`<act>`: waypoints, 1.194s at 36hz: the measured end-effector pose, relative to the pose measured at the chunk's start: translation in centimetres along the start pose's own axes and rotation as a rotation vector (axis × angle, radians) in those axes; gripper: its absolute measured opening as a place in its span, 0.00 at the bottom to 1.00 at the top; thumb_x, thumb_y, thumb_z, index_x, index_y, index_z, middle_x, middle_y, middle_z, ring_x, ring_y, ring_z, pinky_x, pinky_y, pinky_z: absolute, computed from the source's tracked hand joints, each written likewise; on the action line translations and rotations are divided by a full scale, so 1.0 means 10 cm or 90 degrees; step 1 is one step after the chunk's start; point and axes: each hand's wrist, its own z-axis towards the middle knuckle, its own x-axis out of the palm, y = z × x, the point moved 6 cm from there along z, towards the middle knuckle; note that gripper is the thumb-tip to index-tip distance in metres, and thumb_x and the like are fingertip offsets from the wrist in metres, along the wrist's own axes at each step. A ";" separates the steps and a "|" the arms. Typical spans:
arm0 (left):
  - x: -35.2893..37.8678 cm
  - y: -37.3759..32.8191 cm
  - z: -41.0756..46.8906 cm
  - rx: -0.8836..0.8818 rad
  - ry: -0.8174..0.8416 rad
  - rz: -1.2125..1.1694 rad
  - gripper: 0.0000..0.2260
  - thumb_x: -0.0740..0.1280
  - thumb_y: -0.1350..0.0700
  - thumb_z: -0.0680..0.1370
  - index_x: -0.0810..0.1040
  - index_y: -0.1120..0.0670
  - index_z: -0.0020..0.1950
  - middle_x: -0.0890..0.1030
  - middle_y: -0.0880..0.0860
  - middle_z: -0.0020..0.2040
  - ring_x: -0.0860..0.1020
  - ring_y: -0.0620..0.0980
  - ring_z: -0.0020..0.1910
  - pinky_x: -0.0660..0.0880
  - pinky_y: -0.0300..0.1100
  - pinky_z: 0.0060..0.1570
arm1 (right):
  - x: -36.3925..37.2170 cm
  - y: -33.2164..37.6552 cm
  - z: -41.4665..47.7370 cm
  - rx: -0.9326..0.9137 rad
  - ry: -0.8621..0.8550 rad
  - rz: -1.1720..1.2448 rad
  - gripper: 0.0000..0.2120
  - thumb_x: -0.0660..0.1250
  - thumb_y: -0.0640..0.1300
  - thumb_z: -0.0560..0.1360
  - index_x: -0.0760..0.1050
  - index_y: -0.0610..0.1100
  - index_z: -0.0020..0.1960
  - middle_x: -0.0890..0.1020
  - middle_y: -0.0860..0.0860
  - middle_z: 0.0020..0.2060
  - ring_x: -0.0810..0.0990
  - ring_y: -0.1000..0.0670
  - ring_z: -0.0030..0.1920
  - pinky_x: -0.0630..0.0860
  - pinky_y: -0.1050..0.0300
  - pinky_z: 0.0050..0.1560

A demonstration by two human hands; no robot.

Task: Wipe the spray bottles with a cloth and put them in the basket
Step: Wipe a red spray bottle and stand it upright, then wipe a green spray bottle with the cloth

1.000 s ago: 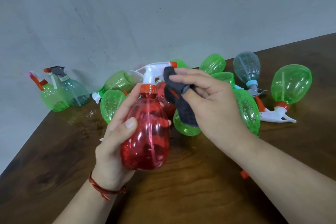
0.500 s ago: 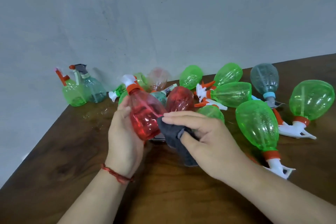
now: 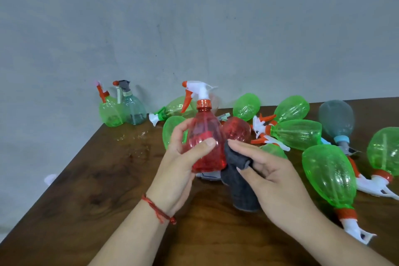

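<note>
- Left hand [image 3: 182, 164] grips the upright red spray bottle [image 3: 206, 136] above the table [image 3: 90, 190].
- Right hand [image 3: 274, 176] pinches the dark cloth [image 3: 235, 170] against its side.
- Many bottles lie unwiped; no basket in view.

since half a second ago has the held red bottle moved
Yes: the held red bottle tipped from leaning left to upright, beside the lying red bottle.

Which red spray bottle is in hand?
The upright red translucent plastic spray bottle with white trigger head, gripped by the left hand; the right hand holds a dark grey cloth against it. The other red bottle lies behind, untouched.
</note>
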 end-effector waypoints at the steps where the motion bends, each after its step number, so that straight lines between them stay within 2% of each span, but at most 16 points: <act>1: -0.03 -0.03 0.01 0.011 -0.019 0.017 0.31 0.80 0.55 0.72 0.76 0.44 0.74 0.84 0.53 0.66 0.83 0.56 0.65 0.79 0.61 0.66 | 0.00 0.01 0.01 0.009 -0.001 -0.002 0.25 0.66 0.27 0.81 0.83 0.55 0.64 0.84 0.64 0.62 0.79 0.62 0.67 0.72 0.57 0.75; 3: -0.18 -0.15 0.04 0.057 -0.091 0.090 0.34 0.84 0.51 0.70 0.76 0.40 0.73 0.83 0.47 0.66 0.84 0.50 0.64 0.82 0.56 0.63 | 0.00 0.06 0.07 0.031 0.001 0.010 0.25 0.65 0.26 0.81 0.84 0.54 0.63 0.86 0.61 0.60 0.82 0.60 0.65 0.75 0.51 0.73; 5: -0.40 -0.32 0.08 0.117 -0.185 0.224 0.37 0.85 0.47 0.68 0.73 0.38 0.74 0.81 0.41 0.65 0.83 0.43 0.62 0.83 0.45 0.60 | 0.03 0.12 0.17 0.047 -0.007 0.016 0.25 0.65 0.26 0.81 0.85 0.54 0.62 0.87 0.58 0.57 0.84 0.57 0.62 0.77 0.45 0.71; 8: -0.82 -0.49 0.16 0.167 -0.322 0.401 0.39 0.84 0.47 0.70 0.69 0.40 0.77 0.75 0.41 0.69 0.78 0.42 0.64 0.76 0.33 0.59 | 0.15 0.23 0.39 0.075 0.015 0.019 0.23 0.64 0.26 0.81 0.85 0.51 0.61 0.88 0.57 0.54 0.86 0.55 0.58 0.80 0.42 0.66; 11: -1.24 -0.46 0.23 0.166 -0.414 0.481 0.38 0.84 0.48 0.70 0.71 0.47 0.76 0.74 0.46 0.69 0.77 0.46 0.65 0.74 0.40 0.64 | 0.37 0.32 0.62 0.073 0.068 -0.018 0.22 0.64 0.26 0.81 0.85 0.50 0.61 0.88 0.58 0.54 0.86 0.56 0.57 0.81 0.46 0.65; 14: -1.50 -0.32 0.27 0.116 -0.462 0.523 0.37 0.85 0.51 0.69 0.72 0.50 0.74 0.74 0.50 0.69 0.79 0.52 0.64 0.74 0.43 0.60 | 0.61 0.33 0.85 0.062 0.111 -0.071 0.22 0.65 0.28 0.80 0.85 0.52 0.60 0.87 0.61 0.54 0.85 0.59 0.58 0.81 0.52 0.63; 19: -1.69 -0.22 0.30 0.055 -0.493 0.523 0.37 0.85 0.48 0.70 0.68 0.50 0.72 0.70 0.51 0.71 0.82 0.59 0.61 0.78 0.50 0.59 | 0.98 0.28 1.27 0.029 0.141 -0.179 0.22 0.66 0.32 0.80 0.86 0.56 0.59 0.86 0.67 0.53 0.81 0.68 0.57 0.77 0.68 0.58; 21: -1.71 -0.20 0.30 0.023 -0.481 0.553 0.40 0.83 0.44 0.71 0.66 0.51 0.76 0.68 0.52 0.73 0.82 0.60 0.62 0.79 0.53 0.59 | 1.10 0.26 1.47 0.003 0.149 -0.233 0.21 0.67 0.33 0.79 0.86 0.57 0.59 0.85 0.68 0.53 0.81 0.67 0.57 0.74 0.71 0.56; 24: -1.76 -0.17 0.30 -0.012 -0.448 0.562 0.44 0.81 0.43 0.72 0.62 0.53 0.80 0.65 0.54 0.76 0.78 0.60 0.68 0.77 0.55 0.64 | 1.23 0.26 1.83 -0.050 0.136 -0.336 0.22 0.66 0.33 0.76 0.85 0.57 0.57 0.85 0.65 0.51 0.83 0.60 0.56 0.74 0.67 0.57; 26: -1.81 -0.16 0.32 -0.042 -0.414 0.543 0.40 0.77 0.47 0.74 0.62 0.50 0.81 0.67 0.53 0.74 0.78 0.60 0.67 0.76 0.53 0.64 | 1.32 0.28 2.09 -0.094 0.140 -0.412 0.22 0.64 0.33 0.76 0.86 0.54 0.60 0.86 0.58 0.56 0.82 0.54 0.61 0.75 0.61 0.64; 28: -1.86 -0.15 0.34 -0.065 -0.390 0.527 0.36 0.75 0.50 0.75 0.64 0.47 0.80 0.70 0.52 0.70 0.79 0.60 0.64 0.76 0.50 0.62 | 1.44 0.30 2.33 -0.124 0.159 -0.467 0.24 0.61 0.32 0.76 0.85 0.52 0.61 0.86 0.52 0.61 0.81 0.51 0.63 0.74 0.59 0.66; 31: -1.93 -0.14 0.34 -0.055 -0.409 0.535 0.33 0.78 0.47 0.74 0.68 0.47 0.75 0.73 0.52 0.66 0.78 0.59 0.65 0.77 0.54 0.64 | 1.65 0.29 2.65 -0.158 0.218 -0.572 0.25 0.60 0.30 0.74 0.85 0.50 0.62 0.85 0.50 0.60 0.81 0.49 0.61 0.74 0.57 0.64; 34: -1.95 -0.13 0.32 -0.054 -0.482 0.552 0.37 0.81 0.42 0.72 0.68 0.50 0.75 0.71 0.54 0.69 0.74 0.58 0.69 0.76 0.56 0.64 | 1.86 0.21 2.87 -0.183 0.290 -0.698 0.25 0.61 0.29 0.74 0.84 0.49 0.63 0.83 0.51 0.57 0.81 0.46 0.60 0.77 0.50 0.62; 36: -1.95 -0.13 0.32 -0.051 -0.509 0.564 0.40 0.81 0.40 0.72 0.67 0.52 0.76 0.70 0.55 0.70 0.72 0.59 0.71 0.77 0.56 0.63 | 2.00 0.12 2.96 -0.191 0.325 -0.744 0.25 0.62 0.29 0.75 0.84 0.48 0.64 0.82 0.50 0.58 0.80 0.45 0.61 0.76 0.52 0.61; 40: -1.97 -0.12 0.37 -0.047 -0.500 0.553 0.36 0.80 0.45 0.74 0.67 0.51 0.76 0.70 0.55 0.70 0.73 0.60 0.70 0.77 0.56 0.63 | 2.32 -0.11 3.03 -0.206 0.394 -0.814 0.20 0.65 0.31 0.75 0.85 0.48 0.60 0.84 0.48 0.57 0.81 0.44 0.58 0.77 0.53 0.55; 43: -2.00 -0.08 0.39 -0.054 -0.497 0.569 0.33 0.78 0.47 0.77 0.66 0.49 0.76 0.70 0.55 0.70 0.75 0.60 0.69 0.78 0.56 0.63 | 2.49 -0.32 3.01 -0.192 0.423 -0.859 0.15 0.65 0.37 0.77 0.85 0.49 0.58 0.84 0.47 0.57 0.82 0.42 0.57 0.76 0.53 0.49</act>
